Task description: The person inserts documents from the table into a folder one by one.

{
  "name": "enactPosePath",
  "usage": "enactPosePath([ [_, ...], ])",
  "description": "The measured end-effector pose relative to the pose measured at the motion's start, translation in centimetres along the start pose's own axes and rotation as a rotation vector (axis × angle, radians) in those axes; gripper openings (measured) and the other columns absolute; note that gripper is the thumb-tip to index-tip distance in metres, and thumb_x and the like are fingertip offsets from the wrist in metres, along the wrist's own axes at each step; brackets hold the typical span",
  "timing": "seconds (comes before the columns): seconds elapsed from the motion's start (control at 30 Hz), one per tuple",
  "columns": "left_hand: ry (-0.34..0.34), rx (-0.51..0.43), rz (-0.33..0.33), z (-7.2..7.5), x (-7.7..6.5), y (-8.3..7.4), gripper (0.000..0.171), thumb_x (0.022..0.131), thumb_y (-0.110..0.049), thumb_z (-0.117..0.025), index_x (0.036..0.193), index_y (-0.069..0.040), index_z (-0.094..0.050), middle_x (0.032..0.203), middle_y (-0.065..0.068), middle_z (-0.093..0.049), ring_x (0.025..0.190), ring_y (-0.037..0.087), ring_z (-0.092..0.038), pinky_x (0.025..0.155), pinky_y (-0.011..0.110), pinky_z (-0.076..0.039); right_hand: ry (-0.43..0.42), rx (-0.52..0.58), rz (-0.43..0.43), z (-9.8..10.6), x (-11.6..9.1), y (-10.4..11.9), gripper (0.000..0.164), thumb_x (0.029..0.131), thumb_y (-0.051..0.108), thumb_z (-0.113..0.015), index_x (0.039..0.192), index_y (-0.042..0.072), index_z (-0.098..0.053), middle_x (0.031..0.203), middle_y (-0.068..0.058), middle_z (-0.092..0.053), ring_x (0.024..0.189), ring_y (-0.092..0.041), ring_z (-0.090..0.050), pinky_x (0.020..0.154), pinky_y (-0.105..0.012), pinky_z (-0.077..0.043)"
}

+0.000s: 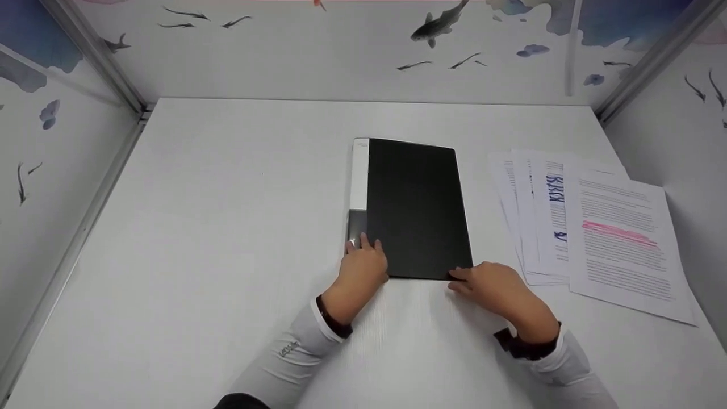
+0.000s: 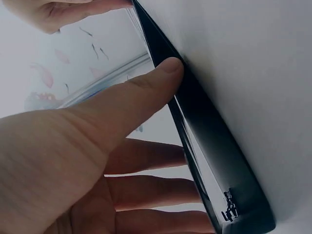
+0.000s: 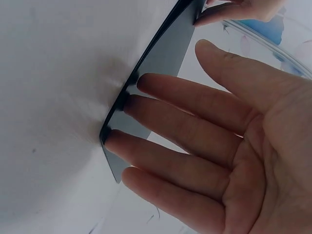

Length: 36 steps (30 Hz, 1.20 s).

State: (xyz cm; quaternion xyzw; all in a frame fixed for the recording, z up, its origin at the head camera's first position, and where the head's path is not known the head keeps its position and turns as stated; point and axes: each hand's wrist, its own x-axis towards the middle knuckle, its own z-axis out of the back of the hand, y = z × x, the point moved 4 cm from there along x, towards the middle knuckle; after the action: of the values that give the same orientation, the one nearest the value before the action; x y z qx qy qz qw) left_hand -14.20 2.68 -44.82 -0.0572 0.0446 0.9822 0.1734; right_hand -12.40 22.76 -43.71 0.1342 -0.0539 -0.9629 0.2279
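Observation:
A closed black folder (image 1: 417,210) with a white strip along its left spine lies on the table in the head view. My left hand (image 1: 366,267) grips it at the lower left corner. In the left wrist view, the thumb (image 2: 168,70) lies against the folder's edge and the other fingers reach over the opposite side. My right hand (image 1: 494,287) is at the lower right corner. Its fingers look nearly straight in the right wrist view, with several fingertips (image 3: 114,139) touching the edge of the folder (image 3: 170,51) and the thumb held off it.
Right of the folder, several printed sheets (image 1: 619,272) lie overlapping on the white table (image 1: 199,227). The top one has pink highlighting, and another bears blue marks. Panels with painted fish (image 1: 437,25) stand at the back and both sides.

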Motion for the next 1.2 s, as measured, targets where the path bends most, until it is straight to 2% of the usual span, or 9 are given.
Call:
enactPosePath([
  [0.1, -0.025, -0.011, 0.001, -0.1, -0.1, 0.2, 0.066, 0.083, -0.043, -0.073, 0.131, 0.000, -0.059, 0.129, 0.028, -0.058, 0.105, 0.037, -0.067, 0.094, 0.040, -0.052, -0.008, 0.008, 0.005, -0.1, 0.1, 0.1, 0.032, 0.092, 0.025, -0.064, 0.116, 0.004, -0.070, 0.107, -0.017, -0.072, 0.088, -0.033, -0.070, 0.070, -0.043, -0.055],
  [0.33, -0.134, 0.062, -0.013, 0.0, -0.4, 0.1, 0.064, 0.081, -0.045, -0.075, 0.126, -0.002, -0.064, 0.122, 0.026, -0.063, 0.090, 0.028, -0.072, 0.088, 0.037, -0.055, -0.021, -0.025, 0.009, -0.3, 0.2, 0.2, 0.035, 0.094, 0.027, -0.061, 0.119, 0.002, -0.067, 0.118, -0.016, -0.069, 0.090, -0.034, -0.070, 0.068, -0.042, -0.055],
  [0.43, -0.132, 0.054, 0.003, 0.3, -0.4, 0.1, 0.063, 0.081, -0.046, -0.074, 0.126, -0.004, -0.064, 0.122, 0.025, -0.064, 0.093, 0.032, -0.071, 0.079, 0.036, -0.058, -0.009, -0.009, 0.005, -0.1, 0.1, 0.1, 0.036, 0.094, 0.027, -0.061, 0.120, 0.002, -0.066, 0.119, -0.017, -0.068, 0.088, -0.033, -0.070, 0.067, -0.042, -0.055],
  [0.53, -0.111, 0.023, 0.017, 0.4, -0.4, 0.3, 0.064, 0.081, -0.047, -0.073, 0.129, -0.005, -0.063, 0.124, 0.026, -0.062, 0.099, 0.036, -0.069, 0.076, 0.036, -0.058, -0.010, 0.030, 0.001, 0.2, 0.1, -0.3, 0.038, 0.094, 0.027, -0.062, 0.124, 0.004, -0.064, 0.106, -0.017, -0.072, 0.079, -0.028, -0.069, 0.063, -0.038, -0.053],
  [0.7, -0.107, -0.015, 0.020, 0.5, -0.6, 0.4, 0.065, 0.083, -0.047, -0.071, 0.131, -0.005, -0.060, 0.126, 0.026, -0.061, 0.102, 0.038, -0.068, 0.070, 0.036, -0.059, -0.117, 0.076, -0.019, 1.4, -0.4, -1.7, 0.049, 0.094, 0.029, -0.063, 0.134, 0.004, -0.055, 0.112, -0.022, -0.069, 0.090, -0.031, -0.069, 0.073, -0.043, -0.055],
  [0.77, -0.106, -0.021, 0.012, 0.5, -0.7, 0.6, 0.065, 0.084, -0.048, -0.070, 0.132, -0.006, -0.060, 0.126, 0.026, -0.061, 0.101, 0.037, -0.068, 0.067, 0.035, -0.059, -0.167, 0.076, -0.040, 2.0, -0.7, -2.3, 0.057, 0.092, 0.032, -0.064, 0.140, 0.003, -0.049, 0.130, -0.025, -0.059, 0.111, -0.038, -0.063, 0.084, -0.050, -0.053],
  [0.9, -0.105, -0.018, -0.035, 0.4, -0.9, 0.9, 0.065, 0.087, -0.048, -0.066, 0.135, -0.005, -0.057, 0.127, 0.026, -0.060, 0.088, 0.032, -0.072, 0.069, 0.034, -0.059, -0.186, 0.106, -0.086, 2.5, -0.9, -3.8, 0.075, 0.091, 0.039, -0.065, 0.149, 0.002, -0.034, 0.149, -0.026, -0.039, 0.136, -0.044, -0.038, 0.099, -0.058, -0.042],
  [1.03, -0.132, 0.001, -0.085, 0.4, -1.2, 1.5, 0.066, 0.090, -0.049, -0.061, 0.139, -0.005, -0.052, 0.126, 0.024, -0.061, 0.077, 0.028, -0.071, 0.061, 0.027, -0.056, -0.158, 0.165, -0.125, 2.7, -0.8, -5.3, 0.089, 0.092, 0.049, -0.059, 0.154, 0.001, -0.017, 0.159, -0.024, -0.018, 0.146, -0.043, -0.016, 0.111, -0.059, -0.026],
  [1.2, -0.166, -0.116, -0.098, 0.5, -1.6, 2.2, 0.070, 0.092, -0.045, -0.061, 0.144, -0.003, -0.043, 0.128, 0.026, -0.059, 0.087, 0.033, -0.071, 0.049, 0.025, -0.050, -0.160, 0.250, -0.167, 2.7, -1.2, -7.0, 0.098, 0.092, 0.054, -0.057, 0.155, 0.001, -0.004, 0.161, -0.023, -0.002, 0.148, -0.042, -0.003, 0.114, -0.060, -0.016],
])
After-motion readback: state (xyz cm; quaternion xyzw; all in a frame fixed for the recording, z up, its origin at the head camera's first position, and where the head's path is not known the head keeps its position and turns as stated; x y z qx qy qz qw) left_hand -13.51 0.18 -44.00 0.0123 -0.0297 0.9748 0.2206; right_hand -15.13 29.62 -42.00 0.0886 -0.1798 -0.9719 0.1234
